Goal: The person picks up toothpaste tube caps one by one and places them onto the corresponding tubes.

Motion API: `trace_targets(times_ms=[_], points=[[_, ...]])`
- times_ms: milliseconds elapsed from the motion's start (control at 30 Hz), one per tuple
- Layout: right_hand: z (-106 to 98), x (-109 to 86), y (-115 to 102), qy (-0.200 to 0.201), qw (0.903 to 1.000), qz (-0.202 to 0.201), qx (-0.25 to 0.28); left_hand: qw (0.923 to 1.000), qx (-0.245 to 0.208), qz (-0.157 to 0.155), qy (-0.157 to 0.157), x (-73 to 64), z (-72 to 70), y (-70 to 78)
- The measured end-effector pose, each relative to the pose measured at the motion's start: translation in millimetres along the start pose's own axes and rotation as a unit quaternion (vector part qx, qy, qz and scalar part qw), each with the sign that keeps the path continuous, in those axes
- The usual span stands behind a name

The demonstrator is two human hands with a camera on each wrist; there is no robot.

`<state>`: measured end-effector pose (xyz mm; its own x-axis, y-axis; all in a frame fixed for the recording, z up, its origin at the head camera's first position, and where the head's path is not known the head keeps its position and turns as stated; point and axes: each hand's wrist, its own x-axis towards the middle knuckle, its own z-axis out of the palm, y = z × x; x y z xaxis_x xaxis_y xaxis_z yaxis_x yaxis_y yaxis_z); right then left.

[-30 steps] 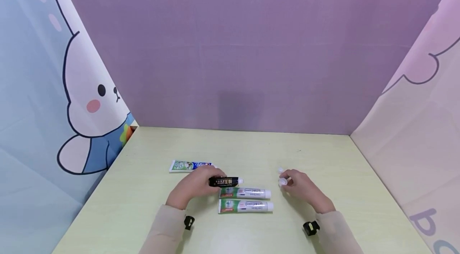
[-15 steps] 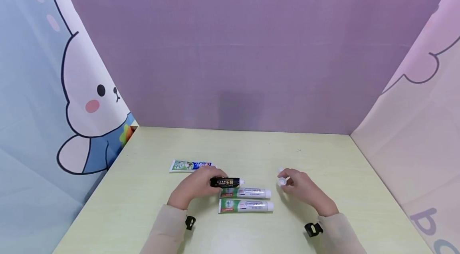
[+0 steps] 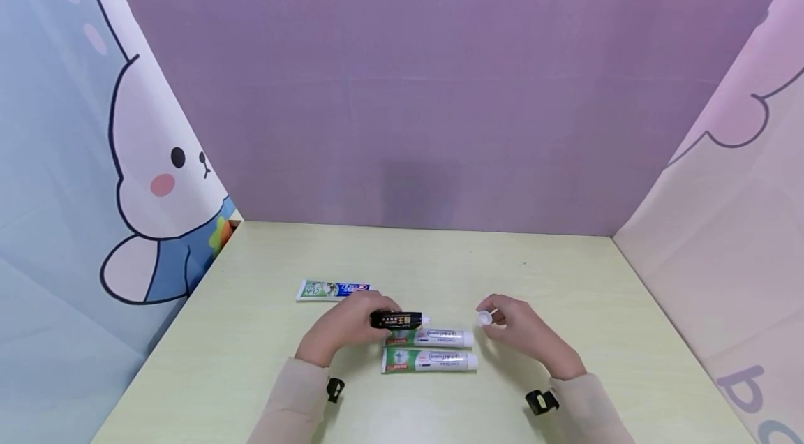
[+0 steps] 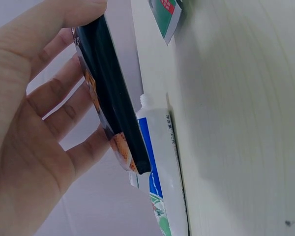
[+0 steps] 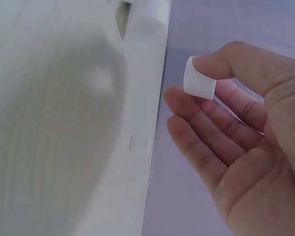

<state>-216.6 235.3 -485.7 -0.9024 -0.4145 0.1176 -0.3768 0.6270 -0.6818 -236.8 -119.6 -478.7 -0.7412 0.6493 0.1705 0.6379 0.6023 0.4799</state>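
My left hand [image 3: 353, 322] grips a black toothpaste tube [image 3: 397, 320], its white nozzle bare and pointing right. In the left wrist view the thumb and fingers hold the black tube [image 4: 113, 93] by its edges, above the table. My right hand [image 3: 524, 332] pinches a white cap [image 3: 484, 318] between thumb and fingers, a short gap to the right of the nozzle. The cap [image 5: 200, 81] shows clearly in the right wrist view. Two green-and-white toothpaste tubes [image 3: 433, 361] lie parallel below the black one, white caps to the right.
A green-and-blue toothpaste tube [image 3: 329, 290] lies behind my left hand; the left wrist view shows its bare threaded nozzle [image 4: 146, 102]. Another small white cap [image 5: 140, 144] lies on the table [image 3: 540, 255], hidden in the head view. A purple backdrop [image 3: 427, 81] stands behind.
My right hand has moved slightly left with the white cap, closer to the nozzle. The left hand and black tube have shifted a little to the right.
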Motion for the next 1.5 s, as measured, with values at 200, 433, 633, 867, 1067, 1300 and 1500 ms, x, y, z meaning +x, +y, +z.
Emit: trace_targets(times_ms=[200, 433, 633, 867, 1067, 1300, 1500], points=[[3.2, 2.3, -6.9, -0.001, 0.9998, -0.019, 0.003, 1.0000, 0.001, -0.007, -0.004, 0.6, 0.1, 1.7], [5.9, 4.2, -15.5, -0.009, 0.9990, -0.042, -0.010, 0.9999, 0.000, -0.014, -0.010, 2.3, -0.6, 3.4], [8.8, 5.8, -23.3, -0.010, 0.9988, -0.048, -0.009, 0.9993, -0.009, -0.031, -0.020, 4.7, -0.9, 6.4], [11.0, 6.7, -27.0, -0.001, 0.9992, -0.041, -0.002, 0.9995, -0.005, -0.023, -0.019, 6.7, 1.0, 7.8], [12.2, 6.7, -28.1, 0.006, 0.9994, -0.035, -0.001, 0.9997, -0.004, -0.017, -0.018, 7.1, 1.6, 8.0], [12.3, 7.9, -29.8, 0.004, 0.9987, -0.049, 0.010, 0.9994, -0.006, -0.025, -0.023, 8.2, 0.5, 8.6], [11.8, 8.8, -30.6, 0.001, 0.9979, -0.063, 0.013, 0.9996, -0.007, -0.013, -0.023, 8.8, -0.2, 9.1]])
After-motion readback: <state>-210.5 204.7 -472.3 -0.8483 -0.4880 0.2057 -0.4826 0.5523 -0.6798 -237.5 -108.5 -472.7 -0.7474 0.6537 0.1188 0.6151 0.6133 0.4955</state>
